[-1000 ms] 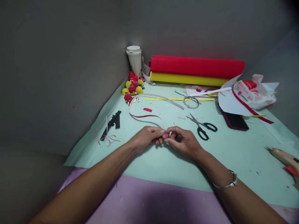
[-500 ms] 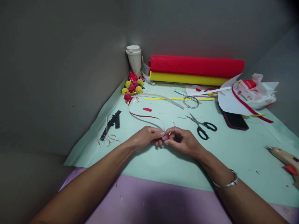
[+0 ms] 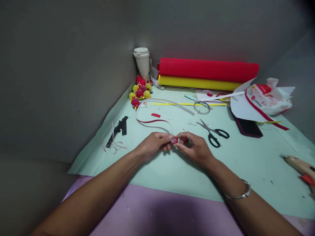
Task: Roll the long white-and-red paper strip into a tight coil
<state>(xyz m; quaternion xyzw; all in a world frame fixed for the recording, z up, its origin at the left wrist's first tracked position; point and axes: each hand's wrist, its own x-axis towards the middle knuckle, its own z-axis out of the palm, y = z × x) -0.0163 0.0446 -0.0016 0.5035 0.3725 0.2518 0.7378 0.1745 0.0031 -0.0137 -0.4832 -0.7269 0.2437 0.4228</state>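
Between my fingertips is a small red-and-white coil [image 3: 174, 140] of rolled paper strip. My left hand [image 3: 157, 143] pinches its left side, thumb on top. My right hand [image 3: 193, 146] grips its right edge between thumb and forefinger. From the coil a long paper strip [image 3: 152, 121], red on one face and pale on the other, curves away to the left and loops back across the table. A short red paper piece [image 3: 156, 115] lies inside that loop. Black-handled scissors [image 3: 213, 132] rest with blades parted, beyond my right hand.
Small red and yellow paper figures [image 3: 139, 93] cluster by a white cup [image 3: 142, 62]. Behind lie red [image 3: 209, 69] and yellow rolls [image 3: 199, 82]. Black scraps [image 3: 118, 131] are at left; a phone [image 3: 248, 127], wipes packet [image 3: 268, 98] and glue gun [image 3: 299, 167] at right.
Both hands have risen slightly with the coil, and my right fingers have shifted a little on its edge. The strip's near end moves with them.
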